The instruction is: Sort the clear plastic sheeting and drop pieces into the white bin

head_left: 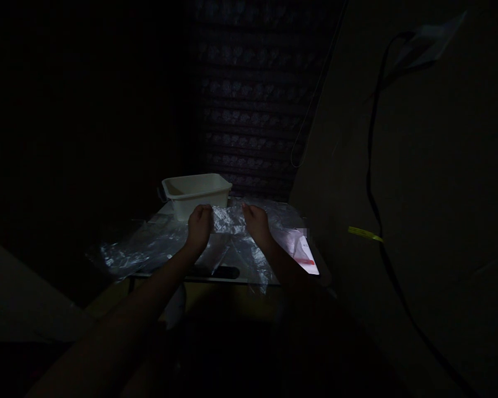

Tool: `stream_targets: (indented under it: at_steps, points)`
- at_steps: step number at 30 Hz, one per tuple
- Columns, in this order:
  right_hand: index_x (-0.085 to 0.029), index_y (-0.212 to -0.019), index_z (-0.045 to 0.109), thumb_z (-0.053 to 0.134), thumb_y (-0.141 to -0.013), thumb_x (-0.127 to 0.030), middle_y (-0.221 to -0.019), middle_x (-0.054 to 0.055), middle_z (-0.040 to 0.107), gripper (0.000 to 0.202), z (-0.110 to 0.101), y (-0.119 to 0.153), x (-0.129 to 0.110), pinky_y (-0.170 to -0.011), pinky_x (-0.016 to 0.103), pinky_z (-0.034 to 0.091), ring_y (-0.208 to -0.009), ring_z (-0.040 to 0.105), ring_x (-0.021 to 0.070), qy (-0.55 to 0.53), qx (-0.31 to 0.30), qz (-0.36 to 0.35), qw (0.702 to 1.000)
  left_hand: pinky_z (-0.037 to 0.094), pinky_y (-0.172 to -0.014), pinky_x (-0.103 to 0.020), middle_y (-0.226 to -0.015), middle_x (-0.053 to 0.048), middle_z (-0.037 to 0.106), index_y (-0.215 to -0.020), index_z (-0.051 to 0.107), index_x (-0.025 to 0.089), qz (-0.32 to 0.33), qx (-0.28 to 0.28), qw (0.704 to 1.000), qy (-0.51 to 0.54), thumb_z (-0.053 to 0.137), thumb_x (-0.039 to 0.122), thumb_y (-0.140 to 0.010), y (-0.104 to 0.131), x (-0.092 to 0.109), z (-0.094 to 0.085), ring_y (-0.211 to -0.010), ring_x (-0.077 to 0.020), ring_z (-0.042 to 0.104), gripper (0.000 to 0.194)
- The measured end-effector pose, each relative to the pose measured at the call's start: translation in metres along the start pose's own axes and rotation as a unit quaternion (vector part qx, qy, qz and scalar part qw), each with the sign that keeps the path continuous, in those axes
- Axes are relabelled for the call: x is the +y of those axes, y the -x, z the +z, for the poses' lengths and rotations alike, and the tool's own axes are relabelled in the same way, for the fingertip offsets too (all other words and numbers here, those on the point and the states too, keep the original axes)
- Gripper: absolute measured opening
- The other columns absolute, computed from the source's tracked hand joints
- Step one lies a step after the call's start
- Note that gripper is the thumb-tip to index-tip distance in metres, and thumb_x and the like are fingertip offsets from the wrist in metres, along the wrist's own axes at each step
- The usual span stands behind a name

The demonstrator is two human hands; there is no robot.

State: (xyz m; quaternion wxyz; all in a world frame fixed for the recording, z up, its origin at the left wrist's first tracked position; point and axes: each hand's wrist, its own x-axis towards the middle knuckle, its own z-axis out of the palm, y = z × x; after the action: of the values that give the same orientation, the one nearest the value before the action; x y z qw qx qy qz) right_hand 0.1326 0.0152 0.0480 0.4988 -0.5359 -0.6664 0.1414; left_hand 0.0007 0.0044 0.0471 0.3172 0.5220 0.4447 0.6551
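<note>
A crinkled clear plastic bag [229, 220] is stretched between my two hands, just above a small table. My left hand [200, 225] is closed on its left end, and my right hand [256, 222] grips the right end with the thumb on top. More clear plastic bags [143, 246] lie spread over the tabletop to the left. Other plastic [257, 260] hangs over the front edge below my right hand. The scene is very dark, so the finer shape of the plastic is hard to make out.
A cream plastic tub [199, 190] stands at the table's back left. Under some plastic at the right lies a lit phone screen [307, 257]. A black cable [370, 166] with a yellow tag [364, 233] runs down the right wall. Behind the table hangs a patterned blind [249, 116].
</note>
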Motion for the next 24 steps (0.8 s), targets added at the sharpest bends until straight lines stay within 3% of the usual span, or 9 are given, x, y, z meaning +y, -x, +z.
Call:
stream_targets:
  at_steps: [5,12,24]
  points:
    - [-0.016,-0.051,0.039,0.023,-0.073,-0.041,-0.048,-0.001,0.037,0.037,-0.002,0.002,0.0,-0.048,0.02,0.026,-0.048,0.032,0.0076,0.038,0.005,0.0,0.999,0.027,-0.041,-0.018,-0.048,0.006,0.035,-0.064,0.04,0.018,0.049,0.018,0.991,-0.124,0.034,0.033,-0.069,-0.001,-0.002,-0.004,-0.042,-0.0066,0.033,0.018]
    - [-0.017,-0.056,0.043,0.022,-0.073,-0.042,-0.051,0.0,0.041,0.037,-0.006,0.005,-0.002,-0.049,0.02,0.027,-0.05,0.036,0.009,0.072,0.028,0.0,0.997,0.028,-0.045,-0.02,-0.049,0.004,0.039,-0.072,0.042,0.018,0.086,0.04,0.968,-0.233,0.031,0.033,-0.071,0.006,0.009,-0.004,-0.046,-0.0097,0.039,0.019]
    - [-0.018,-0.06,0.046,0.023,-0.075,-0.039,-0.053,0.001,0.045,0.034,-0.006,0.005,-0.006,-0.049,0.019,0.028,-0.05,0.04,0.0086,0.105,0.062,-0.013,0.992,0.026,-0.041,-0.018,-0.046,0.006,0.035,-0.071,0.043,0.018,0.102,0.056,0.972,-0.202,0.032,0.035,-0.071,0.007,0.012,-0.004,-0.041,-0.0077,0.035,0.02]
